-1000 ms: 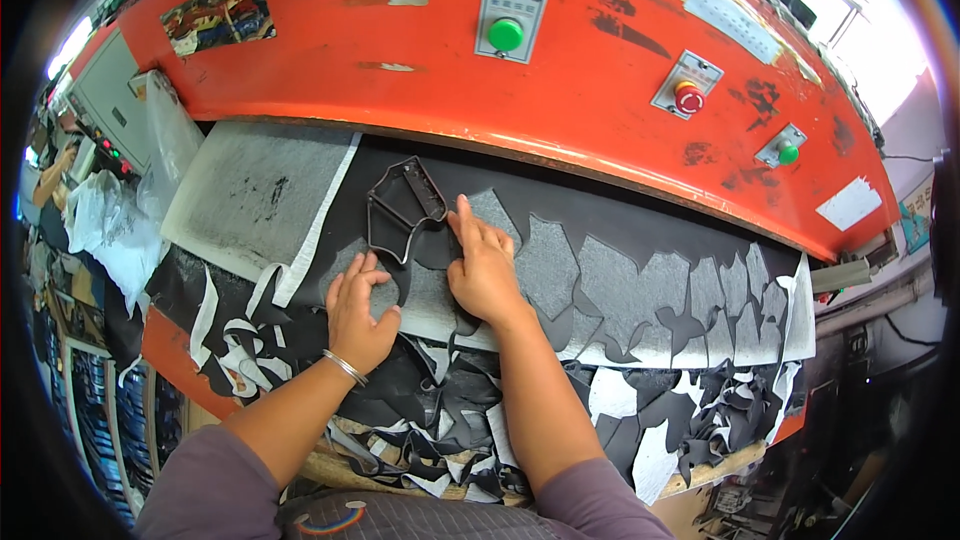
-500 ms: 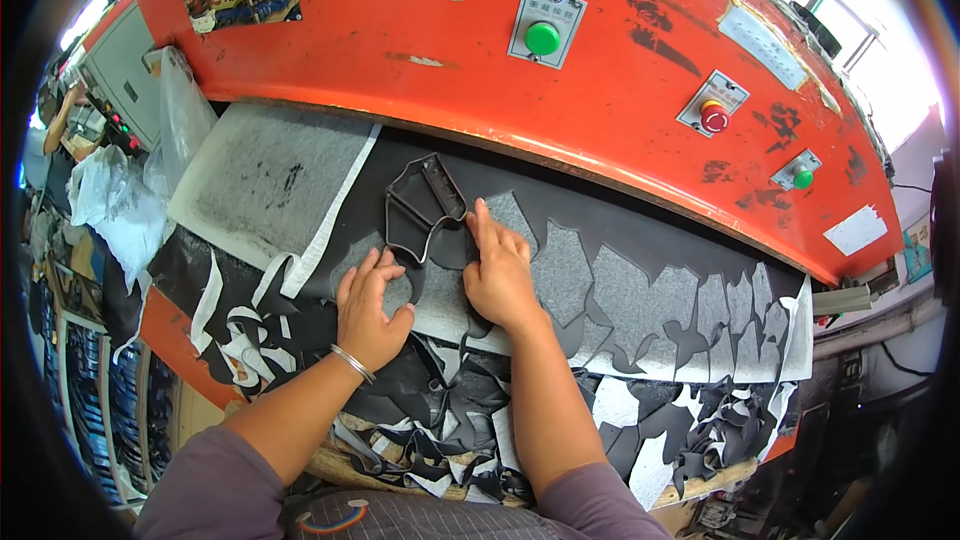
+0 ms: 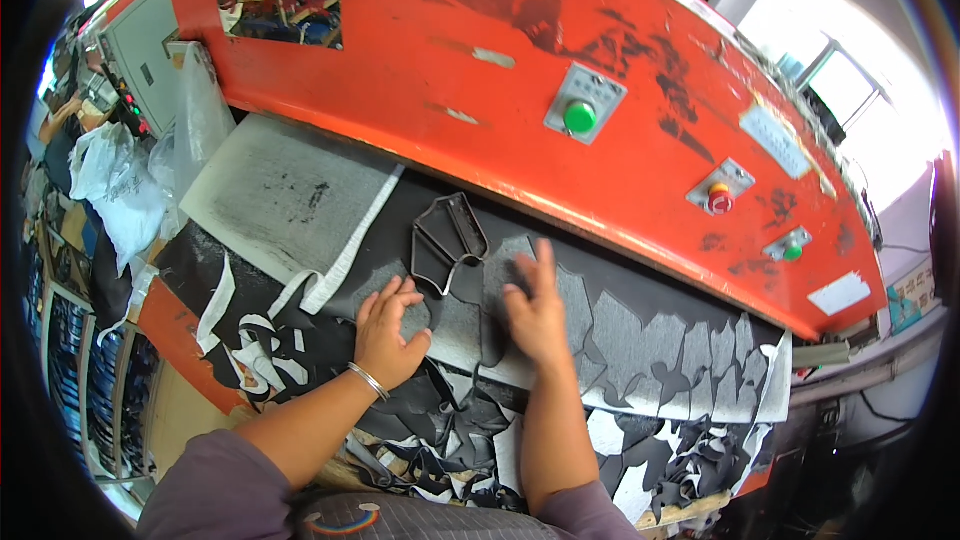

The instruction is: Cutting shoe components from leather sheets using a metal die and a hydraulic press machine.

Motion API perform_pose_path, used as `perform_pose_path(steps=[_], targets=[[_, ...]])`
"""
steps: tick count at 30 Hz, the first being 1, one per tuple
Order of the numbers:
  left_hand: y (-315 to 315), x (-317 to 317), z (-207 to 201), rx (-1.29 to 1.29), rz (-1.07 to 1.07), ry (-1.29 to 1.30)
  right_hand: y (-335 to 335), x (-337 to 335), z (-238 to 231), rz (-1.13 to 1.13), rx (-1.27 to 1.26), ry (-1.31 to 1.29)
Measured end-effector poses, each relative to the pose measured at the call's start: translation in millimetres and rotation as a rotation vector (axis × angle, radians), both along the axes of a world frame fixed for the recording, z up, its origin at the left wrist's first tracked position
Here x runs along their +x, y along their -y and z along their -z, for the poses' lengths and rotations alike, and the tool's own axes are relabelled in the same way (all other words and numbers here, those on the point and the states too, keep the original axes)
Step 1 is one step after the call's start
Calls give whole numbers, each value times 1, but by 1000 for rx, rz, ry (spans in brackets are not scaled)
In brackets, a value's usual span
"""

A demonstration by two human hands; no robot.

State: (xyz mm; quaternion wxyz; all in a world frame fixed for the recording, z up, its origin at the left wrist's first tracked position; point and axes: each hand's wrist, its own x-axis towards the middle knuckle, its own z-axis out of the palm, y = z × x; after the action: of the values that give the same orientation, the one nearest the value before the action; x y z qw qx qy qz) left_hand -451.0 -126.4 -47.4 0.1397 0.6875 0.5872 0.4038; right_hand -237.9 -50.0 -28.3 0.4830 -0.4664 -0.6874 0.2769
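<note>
A dark metal cutting die (image 3: 466, 224), an outline frame with crossbars, stands on a black sheet (image 3: 590, 278) under the red machine. The sheet has cut-out shapes, through which a grey-white fibrous layer (image 3: 625, 345) shows. My left hand (image 3: 392, 335), a metal bangle at its wrist, rests on the sheet just below and left of the die. Its fingers are spread and hold nothing. To the right of the die is my right hand (image 3: 538, 310), apart from it, with forefinger and thumb stretched out and nothing held. Its fingers are slightly blurred.
The red machine front (image 3: 400, 90) spans the far side, with a green button (image 3: 580, 117), a red knob (image 3: 719, 200) and a smaller green button (image 3: 792, 253). A grey pad (image 3: 290, 195) lies at left. Black and white offcuts (image 3: 690, 455) heap along the near edge.
My right hand has come away from the die's right side and its fingers have spread. My left hand stays beside the die. The whole view has tilted and shifted.
</note>
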Motion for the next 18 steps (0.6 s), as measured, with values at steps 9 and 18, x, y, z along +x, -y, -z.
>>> perform_pose_path(steps=[9,18], targets=[[-66,-9,-60,-84,-37,640,-12,184,-162,894,483,-477],[-121,95,-203,-323,631,467,-24,346,-156,1464,222,308]])
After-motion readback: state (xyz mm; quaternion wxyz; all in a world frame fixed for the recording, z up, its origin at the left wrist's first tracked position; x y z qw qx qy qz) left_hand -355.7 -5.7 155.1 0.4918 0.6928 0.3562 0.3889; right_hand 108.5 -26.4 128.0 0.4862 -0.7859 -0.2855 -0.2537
